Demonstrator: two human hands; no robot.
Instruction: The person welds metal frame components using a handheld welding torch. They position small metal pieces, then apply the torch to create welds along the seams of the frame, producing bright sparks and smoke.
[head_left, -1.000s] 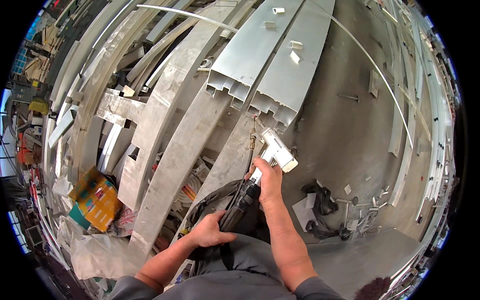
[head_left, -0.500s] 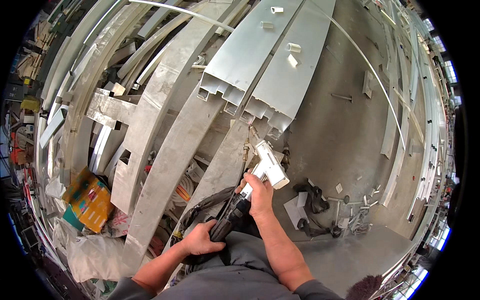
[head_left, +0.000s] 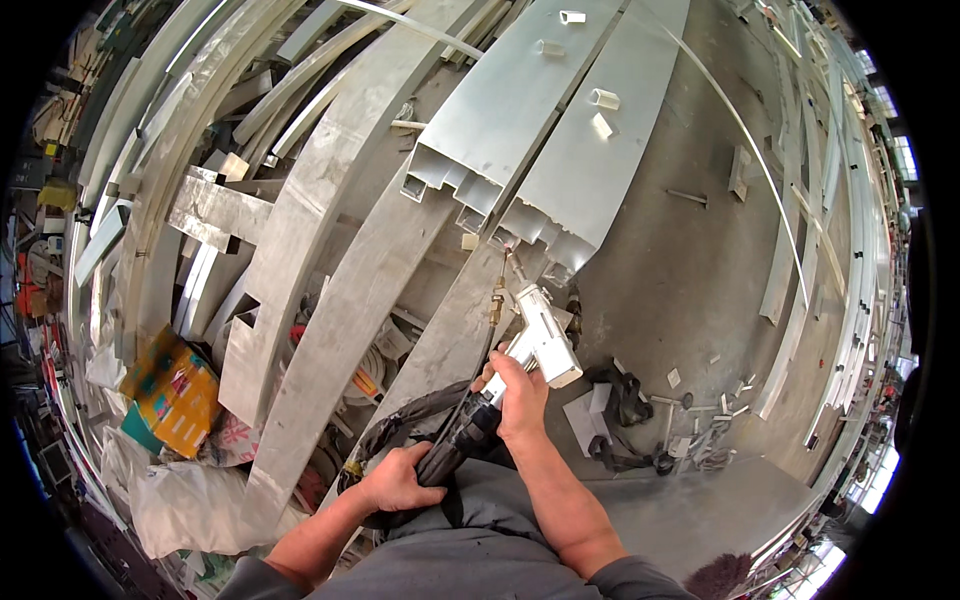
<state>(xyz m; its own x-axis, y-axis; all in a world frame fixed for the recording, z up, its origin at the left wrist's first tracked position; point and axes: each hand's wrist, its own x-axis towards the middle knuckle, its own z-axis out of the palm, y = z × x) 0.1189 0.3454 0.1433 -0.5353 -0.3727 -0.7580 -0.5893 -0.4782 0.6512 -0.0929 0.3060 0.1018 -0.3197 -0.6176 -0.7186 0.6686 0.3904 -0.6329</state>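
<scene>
White handheld welding gun (head_left: 538, 338) sits near the middle, gripped tight by the right hand (head_left: 520, 400), its nozzle now nearer the ribbed metal panel (head_left: 520, 130); left hand (head_left: 395, 480) still clasps the black hose (head_left: 450, 455).

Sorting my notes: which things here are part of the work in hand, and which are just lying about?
In hand:
right hand gripping white pistol-shaped handheld tool
left hand on its thick black cable

Lying about:
orange cardboard box
long grey metal profiles
clear plastic bag
</scene>
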